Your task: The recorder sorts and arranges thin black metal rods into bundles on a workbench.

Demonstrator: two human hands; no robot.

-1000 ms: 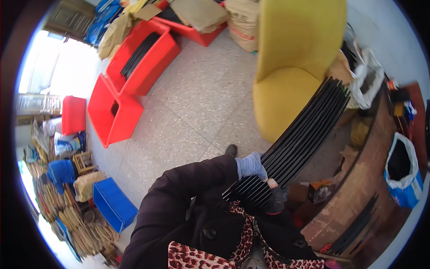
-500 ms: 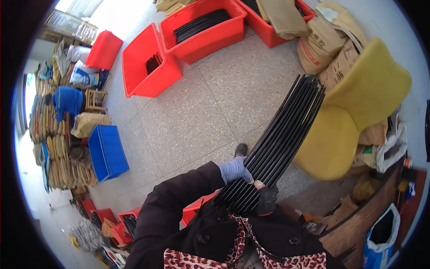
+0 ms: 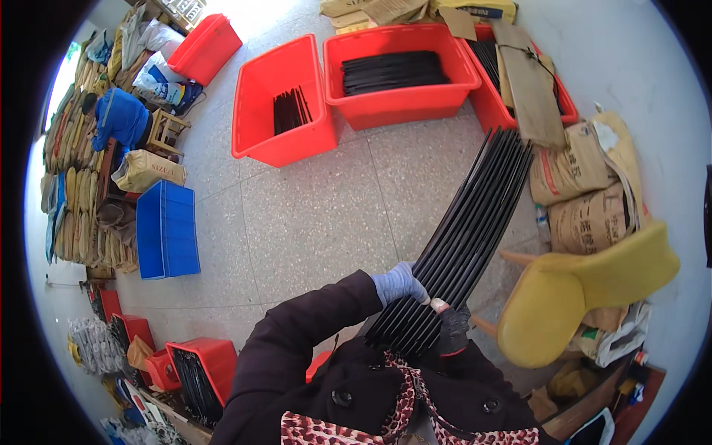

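A wide bundle of long, thin black rods slants away from my chest toward the upper right. My left hand, in a pale grey-blue glove, is closed on the left side of the bundle near its lower end. Closed on the right side, at about the same height, is my right hand in a dark glove with a bare thumb tip. The two thumbs nearly meet over the rods. Most of my fingers are hidden beneath the bundle.
Ahead stand a red bin with a few black rods, a fuller red bin, and a third red bin under cardboard. A yellow chair and brown sacks are at right. Left are a blue crate and a bending person.
My view has turned and moved toward the red bins, and the yellow chair now sits lower at right. Both hands keep their grip on the rods.
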